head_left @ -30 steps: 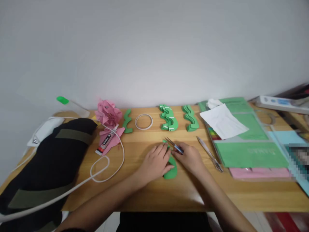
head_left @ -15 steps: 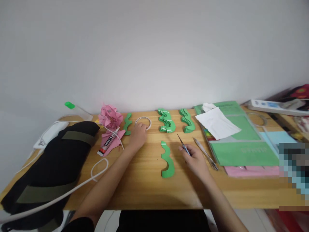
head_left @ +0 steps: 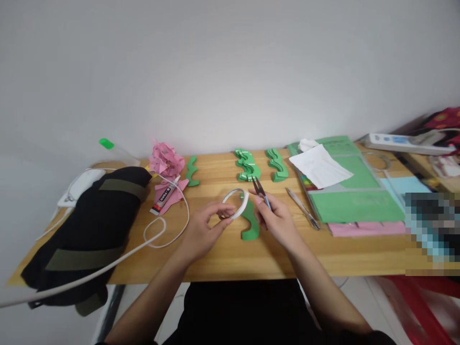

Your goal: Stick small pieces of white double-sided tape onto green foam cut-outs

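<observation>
My left hand [head_left: 210,225] pinches a roll of white tape [head_left: 241,207] at its lower left, held up above the table. Beside the roll's right side, my right hand [head_left: 275,213] grips small scissors [head_left: 261,190] with blades pointing up and away; its forefinger is close to the tape, and I cannot tell if it touches. Beneath the roll lies a wavy green paper piece [head_left: 250,225], its upper part partly hidden. Farther back are two stacks of similar green pieces, one with white strips [head_left: 247,166] and one without [head_left: 276,165]. Another green piece [head_left: 193,171] lies to the left.
Left are crumpled pink paper [head_left: 167,159], a glue tube [head_left: 164,195], a white cable [head_left: 154,239] and a black bag [head_left: 89,230]. On the right lie a pen [head_left: 302,208], a green folder [head_left: 362,211], white paper [head_left: 321,166] and a power strip [head_left: 406,143].
My left hand has lifted the tape roll from the table and brought it nearer, over the single green piece. My right hand, with the scissors, has moved left towards it.
</observation>
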Demonstrator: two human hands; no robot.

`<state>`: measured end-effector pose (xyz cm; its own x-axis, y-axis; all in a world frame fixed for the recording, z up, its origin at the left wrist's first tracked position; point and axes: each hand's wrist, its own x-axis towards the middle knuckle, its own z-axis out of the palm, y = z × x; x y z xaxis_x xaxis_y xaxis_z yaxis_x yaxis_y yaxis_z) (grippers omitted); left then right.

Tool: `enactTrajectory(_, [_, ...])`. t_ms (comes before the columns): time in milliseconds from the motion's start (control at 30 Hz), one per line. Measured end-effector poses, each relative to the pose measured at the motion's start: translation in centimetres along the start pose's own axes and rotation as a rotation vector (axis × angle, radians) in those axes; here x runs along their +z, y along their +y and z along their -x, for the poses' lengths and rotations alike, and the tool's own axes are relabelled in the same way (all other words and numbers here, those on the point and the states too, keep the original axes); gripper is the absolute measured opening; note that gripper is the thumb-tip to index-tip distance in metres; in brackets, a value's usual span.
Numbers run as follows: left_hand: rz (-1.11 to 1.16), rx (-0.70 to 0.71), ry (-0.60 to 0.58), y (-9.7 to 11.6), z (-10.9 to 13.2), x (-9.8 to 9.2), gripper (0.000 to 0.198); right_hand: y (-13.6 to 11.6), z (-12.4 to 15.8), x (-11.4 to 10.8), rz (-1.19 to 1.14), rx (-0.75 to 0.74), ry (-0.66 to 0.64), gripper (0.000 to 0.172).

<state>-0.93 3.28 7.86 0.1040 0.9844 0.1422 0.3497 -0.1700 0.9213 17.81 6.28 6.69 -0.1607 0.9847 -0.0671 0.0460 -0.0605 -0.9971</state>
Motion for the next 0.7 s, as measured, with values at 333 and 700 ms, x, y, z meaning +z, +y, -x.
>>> enactTrajectory(333, [0.323, -0.267, -0.100, 0.8, 3.2, 1.0, 0.042, -1.6, 1.8, 0.2, 0.286, -0.214, 0.022, 0.019])
enactTrajectory(700, [0.505, -0.428, -0.107, 1.4, 3.5, 1.2, 0.027, -3.9, 2.1, -0.4, 0.496, -0.401, 0.039, 0.018])
